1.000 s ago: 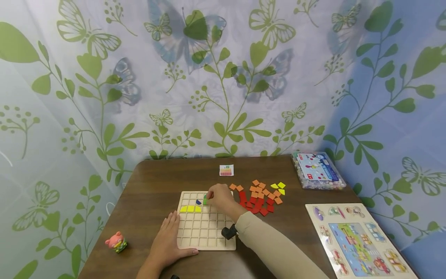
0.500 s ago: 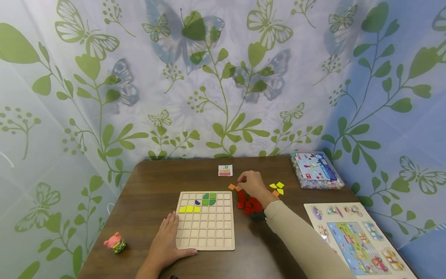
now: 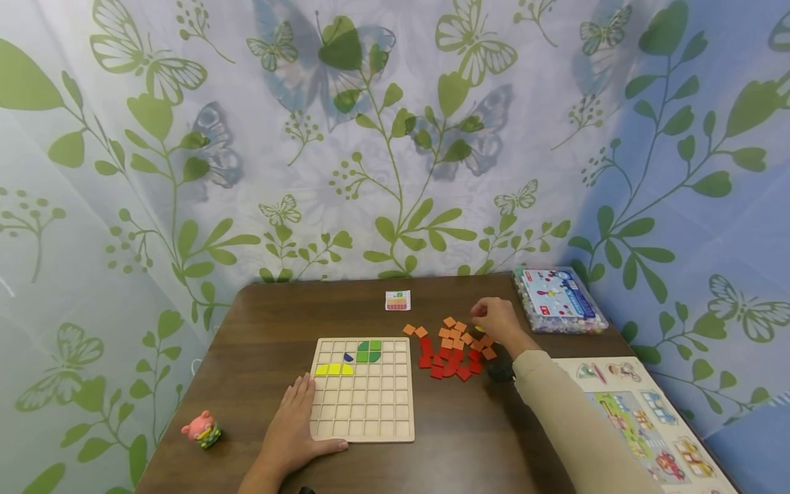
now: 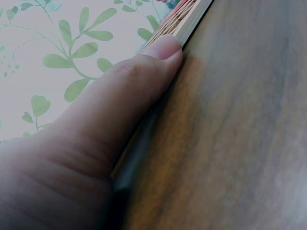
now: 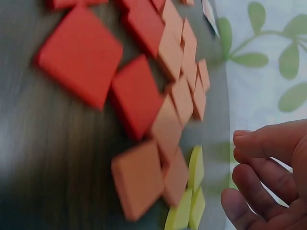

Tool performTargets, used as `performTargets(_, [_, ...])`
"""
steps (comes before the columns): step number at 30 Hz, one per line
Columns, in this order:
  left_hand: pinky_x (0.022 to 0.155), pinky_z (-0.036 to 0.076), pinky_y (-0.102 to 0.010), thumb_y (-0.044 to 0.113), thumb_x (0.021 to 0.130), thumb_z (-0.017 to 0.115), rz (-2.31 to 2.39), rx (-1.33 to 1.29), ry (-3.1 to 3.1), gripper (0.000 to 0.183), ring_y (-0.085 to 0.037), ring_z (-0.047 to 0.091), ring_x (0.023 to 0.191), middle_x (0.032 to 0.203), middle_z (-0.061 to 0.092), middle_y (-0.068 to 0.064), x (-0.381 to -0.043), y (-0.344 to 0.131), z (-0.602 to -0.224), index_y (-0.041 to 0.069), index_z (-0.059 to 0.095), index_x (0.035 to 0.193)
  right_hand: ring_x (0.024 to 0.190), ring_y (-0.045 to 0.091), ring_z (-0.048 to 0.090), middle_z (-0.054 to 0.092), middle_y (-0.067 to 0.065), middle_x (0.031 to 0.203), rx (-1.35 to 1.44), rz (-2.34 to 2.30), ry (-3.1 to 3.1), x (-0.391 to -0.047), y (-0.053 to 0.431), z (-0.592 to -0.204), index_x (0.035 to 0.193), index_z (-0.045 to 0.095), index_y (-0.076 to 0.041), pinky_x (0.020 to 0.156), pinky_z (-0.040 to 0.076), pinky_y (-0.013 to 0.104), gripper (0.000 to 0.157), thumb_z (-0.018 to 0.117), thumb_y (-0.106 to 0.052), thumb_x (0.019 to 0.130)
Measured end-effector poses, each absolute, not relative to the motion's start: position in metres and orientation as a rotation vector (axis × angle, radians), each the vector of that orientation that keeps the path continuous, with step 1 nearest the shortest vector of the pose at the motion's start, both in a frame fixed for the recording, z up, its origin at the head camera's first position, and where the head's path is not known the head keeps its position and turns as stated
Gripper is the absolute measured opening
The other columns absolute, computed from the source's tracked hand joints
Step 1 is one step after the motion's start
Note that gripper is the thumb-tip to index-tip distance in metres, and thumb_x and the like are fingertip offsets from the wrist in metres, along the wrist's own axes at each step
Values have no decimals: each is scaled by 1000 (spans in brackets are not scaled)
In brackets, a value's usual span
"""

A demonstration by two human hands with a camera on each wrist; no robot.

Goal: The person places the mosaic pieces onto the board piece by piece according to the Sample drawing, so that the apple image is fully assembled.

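A wooden grid board (image 3: 361, 413) lies flat on the table. In its upper rows sit several green tiles (image 3: 369, 351), a small blue piece (image 3: 348, 357) and a row of yellow tiles (image 3: 334, 370). My left hand (image 3: 295, 425) rests at the board's lower left corner, fingers along the left side, thumb at the front edge; the left wrist view shows the thumb (image 4: 129, 86) touching that edge. My right hand (image 3: 498, 321) hovers by the loose yellow tiles (image 5: 195, 167), largely covering them in the head view. Its fingers are loosely bent and hold nothing.
Loose orange tiles (image 3: 455, 335) and red tiles (image 3: 453, 363) lie right of the board. A small pattern card (image 3: 398, 300) lies behind it. A bead box (image 3: 558, 302) and a picture puzzle (image 3: 648, 418) are at the right, a pink figurine (image 3: 202, 429) at the left.
My right hand has left the green tiles on the board and moved right, past the orange tiles, to the loose yellow ones. My left hand has stayed at the board's corner.
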State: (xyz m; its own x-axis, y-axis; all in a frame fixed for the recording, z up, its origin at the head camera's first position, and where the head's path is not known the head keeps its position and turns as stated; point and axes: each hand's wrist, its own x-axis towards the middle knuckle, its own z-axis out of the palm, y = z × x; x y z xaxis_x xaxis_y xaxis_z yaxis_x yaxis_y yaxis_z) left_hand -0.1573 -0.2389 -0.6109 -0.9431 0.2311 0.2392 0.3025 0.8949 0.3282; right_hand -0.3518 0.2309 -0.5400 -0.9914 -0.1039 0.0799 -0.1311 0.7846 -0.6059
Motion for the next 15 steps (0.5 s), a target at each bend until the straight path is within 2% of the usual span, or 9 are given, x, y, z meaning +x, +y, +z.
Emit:
performTargets(6, [125, 19, -54, 98, 63, 65, -548, -414, -2882, 150, -43, 24, 154, 164, 29, -31, -159, -239, -612, -14, 33, 157, 95, 31, 67, 72, 11, 99, 208, 941, -2983, -353, 250, -545, 107, 77, 1, 86, 59, 50, 14, 78, -3, 93])
performTargets(15, [125, 19, -54, 98, 64, 64, -534, -416, -2888, 149, -43, 23, 154, 164, 30, -31, -158, -239, -611, -14, 33, 157, 99, 32, 64, 71, 14, 106, 191, 822, -3072, -352, 245, -554, 106, 78, -3, 89, 57, 52, 13, 77, -1, 94])
